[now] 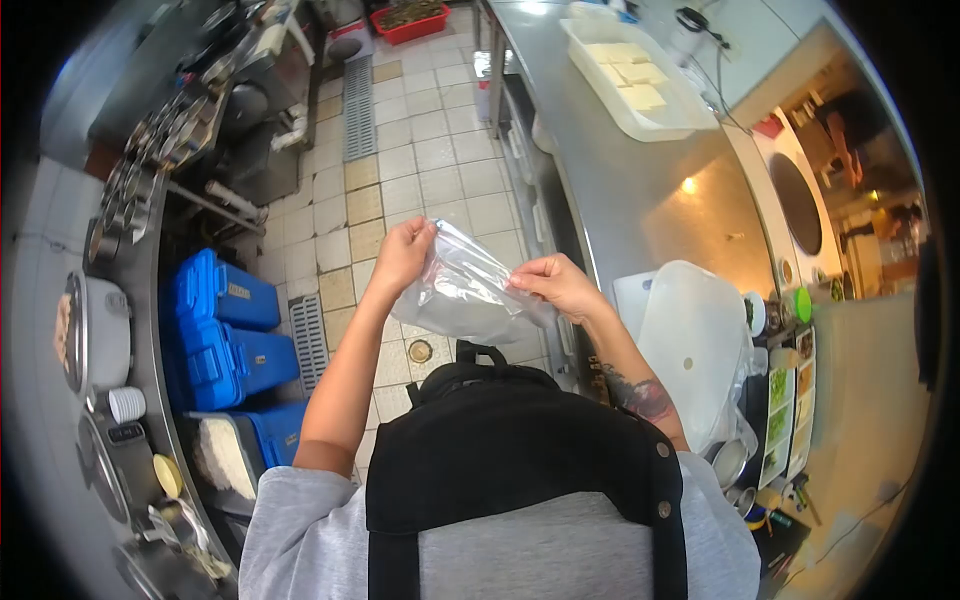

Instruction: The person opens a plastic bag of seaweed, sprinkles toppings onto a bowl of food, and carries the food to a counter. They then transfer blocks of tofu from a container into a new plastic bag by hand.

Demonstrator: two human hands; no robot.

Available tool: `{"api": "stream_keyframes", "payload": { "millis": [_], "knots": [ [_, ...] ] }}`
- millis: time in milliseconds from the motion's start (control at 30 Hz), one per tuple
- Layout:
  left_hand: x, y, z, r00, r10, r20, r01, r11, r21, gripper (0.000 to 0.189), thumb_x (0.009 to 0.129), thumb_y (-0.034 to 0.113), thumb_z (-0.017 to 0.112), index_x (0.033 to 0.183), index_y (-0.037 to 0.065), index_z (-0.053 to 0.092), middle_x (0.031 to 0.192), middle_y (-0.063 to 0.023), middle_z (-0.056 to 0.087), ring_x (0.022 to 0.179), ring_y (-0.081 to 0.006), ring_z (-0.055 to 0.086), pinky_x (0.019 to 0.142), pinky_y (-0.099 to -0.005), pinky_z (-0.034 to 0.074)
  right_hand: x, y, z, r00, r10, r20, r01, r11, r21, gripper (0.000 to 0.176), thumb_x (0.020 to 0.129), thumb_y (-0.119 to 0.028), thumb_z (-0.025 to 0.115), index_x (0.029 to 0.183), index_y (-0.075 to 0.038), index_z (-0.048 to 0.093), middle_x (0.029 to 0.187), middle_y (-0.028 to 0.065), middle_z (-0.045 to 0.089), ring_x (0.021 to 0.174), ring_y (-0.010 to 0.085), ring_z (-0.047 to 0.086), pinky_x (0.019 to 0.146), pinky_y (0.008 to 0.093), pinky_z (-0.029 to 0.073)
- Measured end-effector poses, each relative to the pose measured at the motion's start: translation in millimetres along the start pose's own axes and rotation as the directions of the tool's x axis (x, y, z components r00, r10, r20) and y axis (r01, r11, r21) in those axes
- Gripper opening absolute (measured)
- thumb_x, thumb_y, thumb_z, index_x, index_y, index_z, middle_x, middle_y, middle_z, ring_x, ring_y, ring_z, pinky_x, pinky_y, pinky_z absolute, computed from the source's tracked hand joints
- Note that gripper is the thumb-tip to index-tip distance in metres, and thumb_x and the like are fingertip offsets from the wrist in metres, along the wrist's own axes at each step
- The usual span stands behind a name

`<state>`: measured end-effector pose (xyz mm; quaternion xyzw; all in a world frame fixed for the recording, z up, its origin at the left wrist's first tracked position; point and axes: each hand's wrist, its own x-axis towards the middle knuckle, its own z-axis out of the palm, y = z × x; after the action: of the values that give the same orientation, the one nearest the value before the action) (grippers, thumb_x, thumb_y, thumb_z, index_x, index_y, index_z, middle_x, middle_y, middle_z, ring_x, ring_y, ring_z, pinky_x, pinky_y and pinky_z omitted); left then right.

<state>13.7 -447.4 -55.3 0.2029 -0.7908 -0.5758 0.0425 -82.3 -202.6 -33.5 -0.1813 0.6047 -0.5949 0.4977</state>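
A clear plastic bag (465, 290) hangs stretched between my two hands, in front of my chest and over the tiled floor. My left hand (405, 258) pinches its upper left edge, fingers closed. On the other side my right hand (556, 286) grips the bag's right edge between thumb and fingers. The bag looks thin and see-through, with shiny creases; I cannot make out anything inside it.
To the right runs a steel counter (640, 210) with a white tub (650, 115) of pale slabs and a translucent lid (690, 340). Blue bins (235, 365) stand at left below a shelf with a rice cooker (98, 330). A red basin (412, 28) sits on the floor ahead.
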Motion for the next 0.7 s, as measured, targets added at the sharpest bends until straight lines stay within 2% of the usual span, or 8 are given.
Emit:
{"api": "stream_keyframes", "payload": {
  "millis": [133,200,333,400,433,500,600,700],
  "knots": [
    [-16,-14,-13,0.982,-0.044,-0.182,0.068,0.989,0.128,0.017,0.087,0.017,0.055,0.088,-0.001,0.056,0.067,-0.0072,0.057,0.056,-0.0155,0.051,0.056,-0.0312,0.043,22,2,26,0.998,-0.035,-0.043,0.032,0.998,-0.058,0.019,0.081,-0.016,0.066,0.088,0.002,0.066,0.075,0.0022,0.064,0.069,0.006,0.055,0.063,0.0206,0.043],
    [-33,-3,-5,0.659,0.565,-0.496,-0.192,0.764,0.615,0.016,0.084,0.015,0.059,0.084,0.0,0.057,0.065,-0.0105,0.054,0.058,-0.0189,0.053,0.057,-0.0324,0.044,34,6,33,0.995,-0.065,-0.078,0.056,0.992,-0.117,0.019,0.08,-0.016,0.066,0.086,0.002,0.066,0.075,0.0028,0.064,0.067,0.0062,0.055,0.061,0.0207,0.043],
    [-67,24,2,0.489,0.636,-0.596,0.004,0.682,0.731,0.017,0.081,0.015,0.063,0.083,-0.001,0.057,0.066,-0.0097,0.055,0.063,-0.0184,0.056,0.058,-0.0328,0.044,52,20,49,0.975,-0.155,-0.159,0.146,0.987,-0.062,0.016,0.078,-0.013,0.068,0.082,0.002,0.065,0.073,0.0031,0.064,0.065,0.0063,0.055,0.059,0.021,0.044],
    [-87,25,14,0.898,-0.035,-0.439,0.105,0.985,0.138,0.022,0.081,0.019,0.065,0.085,-0.002,0.057,0.069,-0.0072,0.058,0.068,-0.0172,0.059,0.058,-0.0305,0.046,55,24,60,0.97,-0.182,-0.16,0.175,0.983,-0.053,0.015,0.076,-0.012,0.069,0.08,0.002,0.065,0.072,0.0031,0.063,0.064,0.0064,0.055,0.058,0.0211,0.044],
    [-91,23,25,0.896,-0.037,-0.443,0.108,0.985,0.137,0.022,0.081,0.019,0.065,0.085,-0.002,0.057,0.069,-0.0072,0.058,0.068,-0.0172,0.059,0.058,-0.0305,0.046,56,26,64,0.963,-0.209,-0.169,0.205,0.978,-0.043,0.015,0.075,-0.012,0.07,0.078,0.001,0.064,0.072,0.0032,0.063,0.063,0.0064,0.055,0.058,0.0212,0.044],
    [-90,13,45,0.923,-0.28,-0.265,0.198,0.934,-0.299,0.018,0.083,0.018,0.062,0.083,0.001,0.057,0.074,-0.0056,0.06,0.071,-0.0147,0.06,0.063,-0.0287,0.05,58,37,72,0.965,-0.229,-0.124,0.223,0.973,-0.066,0.014,0.075,-0.011,0.071,0.076,0.001,0.064,0.071,0.0036,0.063,0.063,0.0065,0.055,0.057,0.0211,0.044],
    [-82,5,50,0.924,-0.325,-0.199,0.139,0.774,-0.618,0.015,0.086,0.017,0.058,0.08,0.003,0.057,0.081,-0.0058,0.062,0.076,-0.0141,0.06,0.07,-0.0303,0.052,56,42,68,0.968,-0.231,-0.094,0.217,0.967,-0.135,0.016,0.073,-0.012,0.072,0.071,0.0,0.062,0.069,0.0042,0.062,0.063,0.0071,0.056,0.057,0.0214,0.044],
    [-77,3,41,0.922,-0.351,-0.165,0.131,0.683,-0.719,0.013,0.088,0.016,0.057,0.081,0.005,0.057,0.085,-0.007,0.063,0.081,-0.0156,0.06,0.076,-0.0346,0.053,51,41,54,0.97,-0.185,-0.157,0.16,0.974,-0.159,0.014,0.075,-0.012,0.069,0.071,-0.001,0.06,0.069,0.0048,0.061,0.063,0.0091,0.057,0.058,0.023,0.046]
  ]
}}
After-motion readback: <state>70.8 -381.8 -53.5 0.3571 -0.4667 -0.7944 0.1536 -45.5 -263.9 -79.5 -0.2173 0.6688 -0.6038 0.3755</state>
